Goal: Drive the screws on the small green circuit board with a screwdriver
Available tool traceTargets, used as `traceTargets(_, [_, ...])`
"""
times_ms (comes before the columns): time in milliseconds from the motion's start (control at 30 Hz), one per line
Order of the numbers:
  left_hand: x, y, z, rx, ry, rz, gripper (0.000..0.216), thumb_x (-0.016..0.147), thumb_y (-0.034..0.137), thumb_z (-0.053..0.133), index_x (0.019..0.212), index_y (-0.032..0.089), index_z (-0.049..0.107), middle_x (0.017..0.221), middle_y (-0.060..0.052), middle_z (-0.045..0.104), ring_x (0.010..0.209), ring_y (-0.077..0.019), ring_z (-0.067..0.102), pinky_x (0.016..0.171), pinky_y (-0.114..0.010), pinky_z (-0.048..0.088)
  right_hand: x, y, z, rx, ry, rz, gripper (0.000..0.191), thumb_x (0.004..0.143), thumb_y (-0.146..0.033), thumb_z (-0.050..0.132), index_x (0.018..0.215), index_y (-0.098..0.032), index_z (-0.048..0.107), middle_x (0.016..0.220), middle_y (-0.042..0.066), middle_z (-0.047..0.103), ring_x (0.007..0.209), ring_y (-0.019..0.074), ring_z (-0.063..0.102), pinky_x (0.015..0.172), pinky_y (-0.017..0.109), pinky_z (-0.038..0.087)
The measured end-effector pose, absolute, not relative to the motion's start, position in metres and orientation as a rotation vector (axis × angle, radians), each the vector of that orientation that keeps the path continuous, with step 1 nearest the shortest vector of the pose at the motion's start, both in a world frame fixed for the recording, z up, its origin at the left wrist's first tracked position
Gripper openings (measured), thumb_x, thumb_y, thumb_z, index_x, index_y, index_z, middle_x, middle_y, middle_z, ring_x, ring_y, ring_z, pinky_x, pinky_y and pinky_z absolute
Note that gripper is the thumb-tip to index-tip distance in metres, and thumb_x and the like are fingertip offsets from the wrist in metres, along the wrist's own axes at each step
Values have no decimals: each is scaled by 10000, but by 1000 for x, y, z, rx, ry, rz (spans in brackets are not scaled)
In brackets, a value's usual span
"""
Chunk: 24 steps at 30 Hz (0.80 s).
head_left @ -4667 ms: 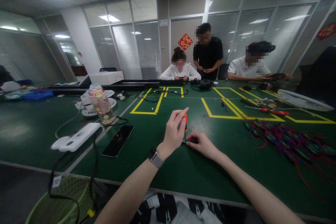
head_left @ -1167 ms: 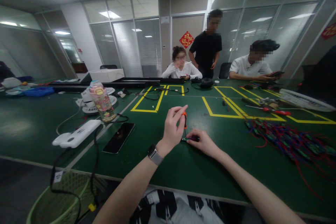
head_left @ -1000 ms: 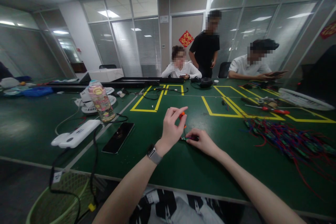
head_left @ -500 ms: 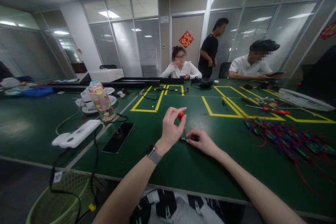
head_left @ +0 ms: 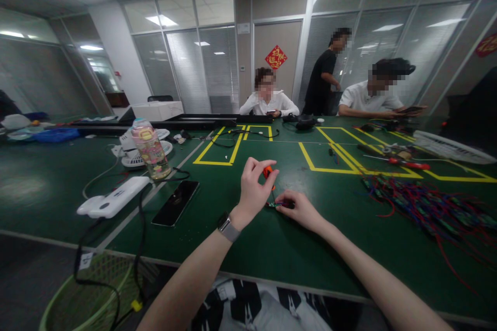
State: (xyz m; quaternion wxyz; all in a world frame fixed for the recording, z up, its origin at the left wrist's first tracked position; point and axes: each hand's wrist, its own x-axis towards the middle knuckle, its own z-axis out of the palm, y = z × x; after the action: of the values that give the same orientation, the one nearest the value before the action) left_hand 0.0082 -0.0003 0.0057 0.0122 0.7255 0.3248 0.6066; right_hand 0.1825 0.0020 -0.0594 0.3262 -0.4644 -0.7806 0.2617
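My left hand is closed around the orange handle of a screwdriver, held upright with the fingers curled about its top. The thin dark shaft points down to a small green circuit board on the table; whether the tip sits in a screw is too small to tell. My right hand lies low on the table with thumb and fingers pinched on the board's right end, where thin dark wires show. The fingers hide part of the board.
A heap of wired circuit boards lies to the right, near a red-handled screwdriver. On the left are a phone, a drink bottle and a white device. A green basket stands below the edge. Several people are across the table.
Both my hands keep nearly the same place, with the screwdriver still upright over the board. The standing person in black has moved to the right behind the table.
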Motion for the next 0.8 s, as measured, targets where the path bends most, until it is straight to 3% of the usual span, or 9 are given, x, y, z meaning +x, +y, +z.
traceTargets(67, [7, -1, 6, 2257, 1013, 1877, 143, 887, 257, 648, 1016, 199, 665, 859, -8, 493, 787, -148, 527, 742, -276, 467, 182, 2, -59, -1219, -2053, 684, 133, 760, -200, 655, 871, -165, 719, 841, 45, 663, 738, 180, 606, 692, 299, 470])
traceTargets(267, [7, -5, 8, 2291, 937, 1747, 280, 981, 177, 438, 1215, 217, 587, 942, -37, 521, 867, -158, 545, 779, -280, 471, 182, 1, -58, -1206, -2045, 690, 122, 759, -189, 649, 860, -160, 711, 826, 42, 652, 731, 178, 607, 691, 294, 478])
traceTargets(633, [7, -1, 8, 2258, 944, 1767, 135, 892, 230, 644, 1020, 201, 609, 900, -5, 494, 816, -144, 535, 760, -261, 478, 182, 0, -57, -1204, -2048, 680, 113, 761, -198, 655, 853, -161, 708, 824, 36, 642, 722, 170, 590, 680, 287, 463])
traceTargets(800, [7, 0, 7, 2290, 900, 1717, 263, 955, 201, 526, 1217, 216, 548, 992, -37, 531, 899, -164, 553, 830, -299, 486, 182, 1, -58, -1188, -2055, 690, 113, 770, -211, 652, 858, -170, 710, 838, 38, 652, 739, 175, 601, 700, 296, 476])
